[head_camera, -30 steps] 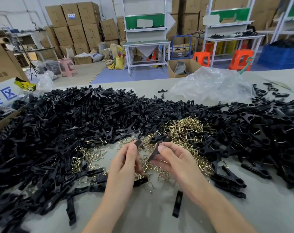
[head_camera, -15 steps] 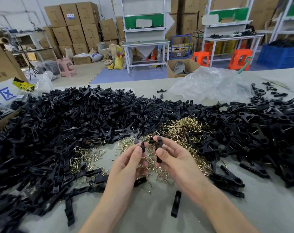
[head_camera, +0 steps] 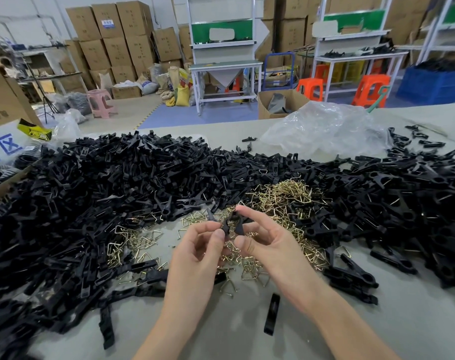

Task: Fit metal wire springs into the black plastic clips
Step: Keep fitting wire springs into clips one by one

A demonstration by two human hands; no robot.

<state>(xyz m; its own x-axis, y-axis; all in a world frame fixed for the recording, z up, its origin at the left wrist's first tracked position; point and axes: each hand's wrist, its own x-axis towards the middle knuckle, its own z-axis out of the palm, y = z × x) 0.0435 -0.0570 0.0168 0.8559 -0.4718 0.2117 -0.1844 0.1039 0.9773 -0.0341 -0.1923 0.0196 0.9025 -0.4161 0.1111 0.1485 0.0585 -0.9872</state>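
My left hand [head_camera: 196,252] pinches one black clip half [head_camera: 225,226] between thumb and fingers. My right hand [head_camera: 266,242] pinches a second black clip half [head_camera: 239,226], and the two halves meet at their tops just above the table. Behind and under my hands lies a heap of brass-coloured wire springs [head_camera: 286,201]. Whether a spring sits between the held halves cannot be made out. A large pile of black plastic clips [head_camera: 104,193] covers the table's left and back, and more clips [head_camera: 403,198] cover the right.
A single black clip half [head_camera: 271,314] lies on the grey table [head_camera: 247,336] near my right forearm. A crumpled clear plastic bag [head_camera: 322,128] sits at the back right. Cardboard boxes [head_camera: 2,105] stand at the left edge.
Both hands rose slightly and turned the two clip halves from lying apart to standing upright and touching at the top. My right forefinger now lifts off above them.
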